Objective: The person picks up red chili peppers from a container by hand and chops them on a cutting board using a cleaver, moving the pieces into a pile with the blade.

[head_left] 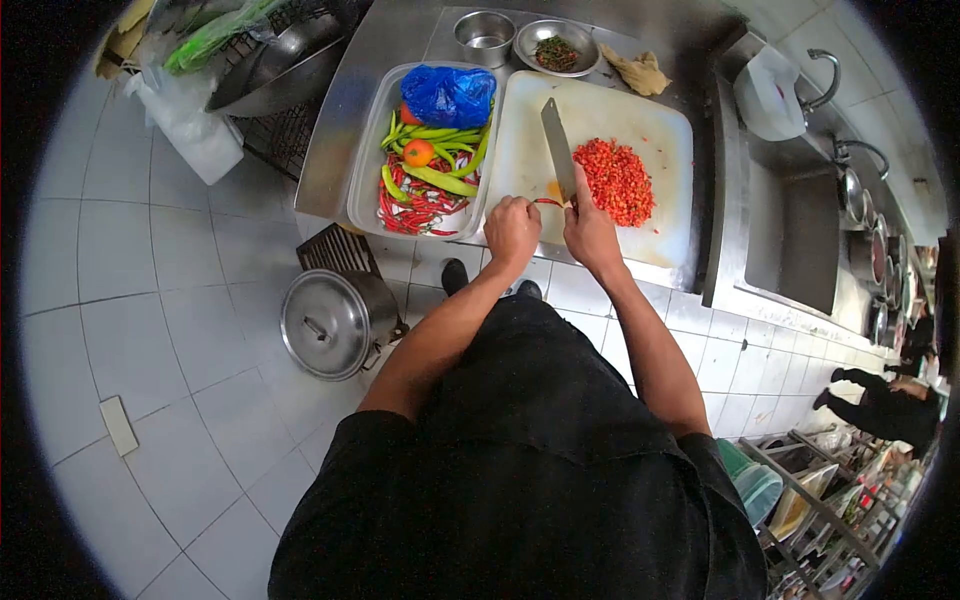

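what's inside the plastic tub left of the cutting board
Red chillies, green peppers, tomatoes and a blue bag. What's in or under the bag is covered.

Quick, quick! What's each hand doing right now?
Left hand: closed, holding a red chili that pokes out past the fingers.
Right hand: closed, holding a knife.

Long rectangular grey metal knife blade (559, 150): smooth, dull sheen
White rounded-rectangular plastic-looking cutting board (530, 105): matt
Slender red chillies (410, 212): smooth, glossy
Clear rectangular plastic tub (364, 170): smooth
Blue bunched plastic bag (448, 95): wrinkled, glossy
Flat grey metal counter (340, 130): smooth, softly reflective
Round silver metal pot lid (335, 347): shiny
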Demonstrator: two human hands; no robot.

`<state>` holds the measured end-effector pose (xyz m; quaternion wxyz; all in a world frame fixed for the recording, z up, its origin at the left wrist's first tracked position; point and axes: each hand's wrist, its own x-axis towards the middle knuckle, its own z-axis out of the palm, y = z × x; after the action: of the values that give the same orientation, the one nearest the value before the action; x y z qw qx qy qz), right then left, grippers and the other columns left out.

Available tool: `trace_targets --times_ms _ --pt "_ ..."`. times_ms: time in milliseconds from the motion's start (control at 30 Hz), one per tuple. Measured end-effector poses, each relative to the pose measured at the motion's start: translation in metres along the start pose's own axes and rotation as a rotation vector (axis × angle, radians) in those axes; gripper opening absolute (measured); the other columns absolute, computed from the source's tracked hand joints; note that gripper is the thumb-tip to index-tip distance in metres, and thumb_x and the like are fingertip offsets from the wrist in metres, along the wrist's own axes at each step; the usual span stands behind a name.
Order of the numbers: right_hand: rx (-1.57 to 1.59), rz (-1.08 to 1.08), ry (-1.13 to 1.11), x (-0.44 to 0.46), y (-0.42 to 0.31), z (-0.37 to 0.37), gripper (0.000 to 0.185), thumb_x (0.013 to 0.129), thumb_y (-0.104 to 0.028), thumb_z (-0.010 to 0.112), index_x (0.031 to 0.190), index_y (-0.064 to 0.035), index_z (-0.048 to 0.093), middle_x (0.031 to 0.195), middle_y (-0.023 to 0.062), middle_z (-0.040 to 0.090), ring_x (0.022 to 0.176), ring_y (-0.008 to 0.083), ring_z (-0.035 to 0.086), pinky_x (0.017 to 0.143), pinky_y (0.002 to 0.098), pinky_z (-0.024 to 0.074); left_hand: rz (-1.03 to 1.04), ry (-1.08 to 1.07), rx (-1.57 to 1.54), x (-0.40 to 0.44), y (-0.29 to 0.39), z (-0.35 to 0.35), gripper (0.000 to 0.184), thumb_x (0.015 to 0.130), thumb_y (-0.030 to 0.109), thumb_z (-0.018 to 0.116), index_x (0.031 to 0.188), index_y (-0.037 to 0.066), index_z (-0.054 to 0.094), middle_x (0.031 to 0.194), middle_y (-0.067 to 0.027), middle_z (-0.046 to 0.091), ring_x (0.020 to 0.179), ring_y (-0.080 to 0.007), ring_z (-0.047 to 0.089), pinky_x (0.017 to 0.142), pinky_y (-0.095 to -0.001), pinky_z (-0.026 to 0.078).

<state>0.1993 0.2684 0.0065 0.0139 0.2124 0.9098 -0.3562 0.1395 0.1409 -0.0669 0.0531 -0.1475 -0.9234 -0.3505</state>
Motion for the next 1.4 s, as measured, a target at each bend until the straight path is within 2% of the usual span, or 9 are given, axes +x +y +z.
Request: trace_targets --times_ms 167,267,367,667,700,833,1033,1333,1400 --pt "-0.043 0.009 -0.038 -0.009 -0.007 -0.006 0.079 0.09 -0.005 0.05 0.159 -0.0162 0.013 0.103 0.0331 0.067 0.086 0.0495 0.066 0.081 0.0544 0.0514 0.021 -0.009 -0.021 -0.003 0.005 -0.007 0.015 0.085 0.013 0.064 0.075 0.001 0.069 0.08 -0.0171 0.066 0.076 -0.0383 0.065 0.072 -0.0489 0.053" --pt "-0.056 -0.056 -0.011 -0.017 -0.008 -0.004 0.081 0.09 -0.005 0.052 0.159 -0.0115 0.01 0.086 0.0318 0.068 0.075 0.0474 0.067 0.073 0.054 0.0531 0.025 -0.031 -0.015 -0.002 0.004 -0.007 0.015 0.085 0.013 0.065 0.077 0.001 0.069 0.081 -0.0174 0.066 0.077 -0.0384 0.066 0.072 -0.0486 0.053" --pt "-0.046 0.026 -0.059 -0.021 -0.021 -0.01 0.077 0.09 -0.006 0.049 0.159 -0.0132 0.014 0.104 0.0335 0.066 0.086 0.0485 0.067 0.081 0.0529 0.0519 0.014 -0.027 -0.034 -0.004 0.003 -0.006 0.012 0.084 0.012 0.065 0.081 0.002 0.071 0.082 -0.0177 0.068 0.077 -0.0386 0.066 0.07 -0.0486 0.053" --pt "-0.131 0.039 -0.124 -0.013 -0.035 -0.026 0.077 0.089 -0.006 0.048 0.158 -0.0104 0.014 0.104 0.0328 0.067 0.088 0.0473 0.068 0.082 0.0518 0.0525 -0.005 0.113 -0.072 0.01 0.004 0.003 0.011 0.086 0.013 0.065 0.085 0.002 0.068 0.084 -0.0166 0.067 0.078 -0.0384 0.065 0.072 -0.0491 0.052" --pt "-0.074 -0.033 -0.038 -0.013 -0.026 -0.013 0.079 0.088 -0.003 0.051 0.158 -0.0102 0.014 0.083 0.0339 0.066 0.076 0.0493 0.067 0.074 0.0559 0.0523 -0.001 0.118 -0.08 0.011 0.004 0.005 0.011 0.086 0.013 0.065 0.085 0.002 0.068 0.084 -0.0165 0.067 0.078 -0.0383 0.065 0.072 -0.0491 0.052" --pt "-0.072 -0.093 0.052 -0.011 -0.01 0.013 0.085 0.087 -0.002 0.052 0.159 -0.0148 0.009 0.08 0.0318 0.067 0.072 0.048 0.067 0.068 0.0561 0.053 0.042 0.135 -0.056 0.007 0.004 0.01 0.009 0.084 0.011 0.065 0.078 0.004 0.064 0.08 -0.0147 0.063 0.077 -0.0352 0.065 0.07 -0.0479 0.052" --pt "-0.109 -0.051 0.035 -0.011 -0.004 0.018 0.086 0.087 -0.002 0.054 0.159 -0.0151 0.009 0.078 0.0309 0.067 0.07 0.0472 0.067 0.066 0.0551 0.0533 0.024 0.032 -0.022 0.004 0.003 0.005 0.01 0.083 0.011 0.066 0.077 0.004 0.068 0.08 -0.0163 0.063 0.079 -0.0359 0.065 0.072 -0.049 0.052" --pt "-0.103 -0.1 0.033 -0.008 0.002 0.014 0.084 0.088 -0.003 0.053 0.159 -0.0135 0.01 0.085 0.0335 0.067 0.074 0.0474 0.068 0.069 0.0554 0.0533 0.012 -0.074 -0.046 0.0 0.005 -0.006 0.016 0.084 0.015 0.065 0.075 0.002 0.068 0.079 -0.0183 0.064 0.078 -0.0376 0.066 0.072 -0.0496 0.052" --pt "-0.083 -0.069 -0.016 -0.007 -0.003 0.004 0.081 0.089 -0.003 0.051 0.159 -0.0139 0.012 0.1 0.0335 0.066 0.082 0.0489 0.067 0.076 0.0546 0.0528 0.018 -0.016 -0.06 -0.001 0.002 -0.004 0.016 0.084 0.015 0.066 0.075 0.002 0.068 0.079 -0.0179 0.064 0.076 -0.0379 0.066 0.07 -0.0498 0.053"
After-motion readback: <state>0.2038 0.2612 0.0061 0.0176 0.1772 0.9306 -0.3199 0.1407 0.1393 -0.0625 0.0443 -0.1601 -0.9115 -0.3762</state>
